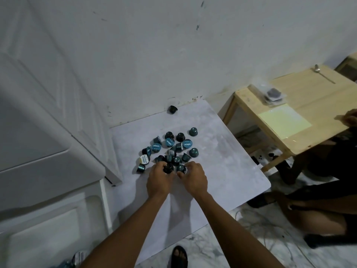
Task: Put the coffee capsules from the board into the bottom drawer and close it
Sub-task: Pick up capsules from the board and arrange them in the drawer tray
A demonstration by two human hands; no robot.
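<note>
Near edge: left hand (161,180) grip wrapped round a dark capsule (168,168); right hand (194,178) grip pinching a teal capsule (181,168) at pile's near side. Step in hand, by judgement: gathering, first pick-ups; nothing stowed yet. Mid: approx. two dozen coffee capsules (170,149) heaped mid-board (231,151), some upright, some tipped, foil lids showing. Far: one stray capsule (172,109) at board's far edge, near wall. Left: white drawer unit (50,190); bottom drawer not identifiable, open or shut can't tell. Next move calls for: secure lift w/o scattering pile, carry left to drawer. Right: wooden tabletop (309,93), not involved.
</note>
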